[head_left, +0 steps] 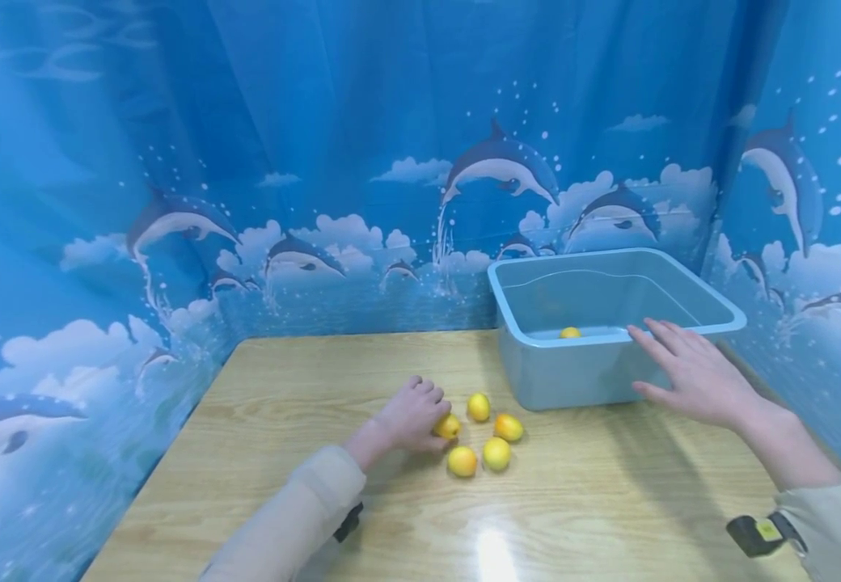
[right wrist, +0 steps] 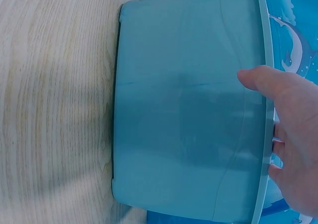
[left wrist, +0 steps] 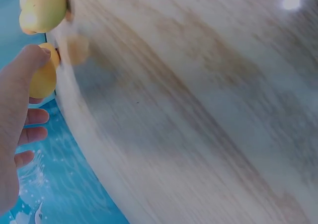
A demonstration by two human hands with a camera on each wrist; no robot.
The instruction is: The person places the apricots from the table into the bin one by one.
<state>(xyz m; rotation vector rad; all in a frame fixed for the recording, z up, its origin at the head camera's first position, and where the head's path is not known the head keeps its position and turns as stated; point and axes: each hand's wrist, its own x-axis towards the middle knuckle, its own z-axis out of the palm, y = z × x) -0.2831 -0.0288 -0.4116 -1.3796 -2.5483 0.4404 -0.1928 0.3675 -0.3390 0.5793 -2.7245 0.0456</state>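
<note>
Yellow-orange fruit [head_left: 449, 426], one: at the wood-grain table [head_left: 319, 372], pinched by left hand [head_left: 413, 414]; apparently the pick-up step, next calling for a lift clear of four loose fruits [head_left: 496, 454]. Right hand [head_left: 699, 373]: fingers spread, near blue tub [head_left: 573, 378].

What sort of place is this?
Probably a small curtained-off workspace, not an ordinary kitchen: dolphin-print curtains hang behind and on both sides of a wood-grain table, where a blue bin stands.

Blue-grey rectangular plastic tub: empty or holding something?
Not empty: the head view shows one small yellow fruit inside the tub. How full, I cannot tell.
</note>
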